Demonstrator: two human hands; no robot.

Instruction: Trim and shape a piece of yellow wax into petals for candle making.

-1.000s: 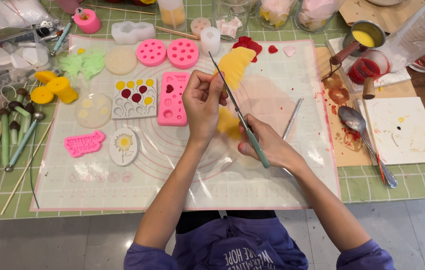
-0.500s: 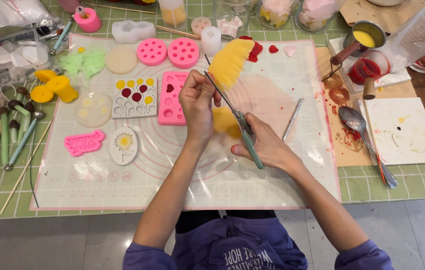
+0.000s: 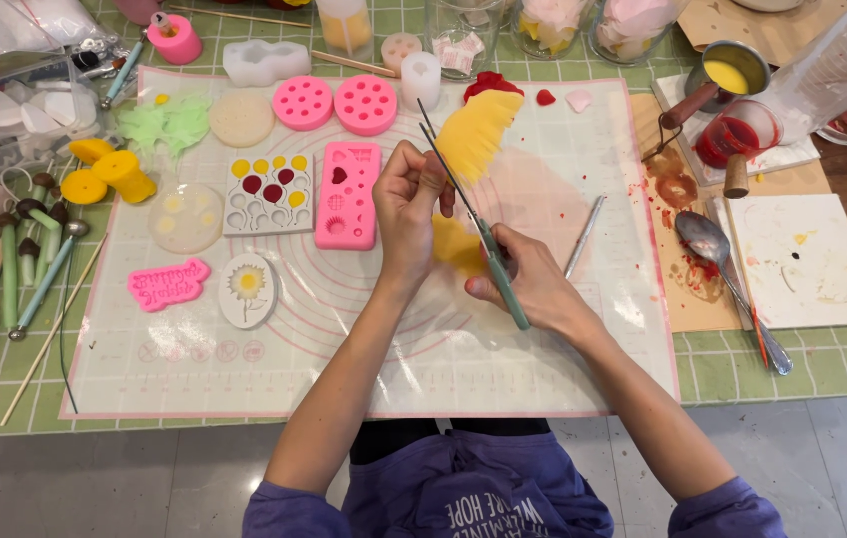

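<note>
From the head camera, the left hand (image 3: 405,214) is curled into a loose fist, its fingers (image 3: 413,179) pinched tight on the lower edge of a thin yellow sheet (image 3: 475,132). The sheet fans up and away from the fingertips, its ridged upper part standing over the mat (image 3: 543,369), while a second yellow part (image 3: 455,244) shows below and just right of the knuckles.

The right hand (image 3: 533,284) is wrapped around the green handles of a pair of scissors (image 3: 473,224), fingers (image 3: 488,289) closed snugly about them. The thin blades run up and left from that grip, nearly together, crossing just beside the left fingertips and touching the sheet's edge.

Left of the left fingers lies a pink mould (image 3: 348,194); beyond it a white mould with coloured wells (image 3: 269,194). Right of the right hand, a silver pen (image 3: 583,235) lies on the mat, and farther off a spoon (image 3: 707,244) rests on stained paper.
</note>
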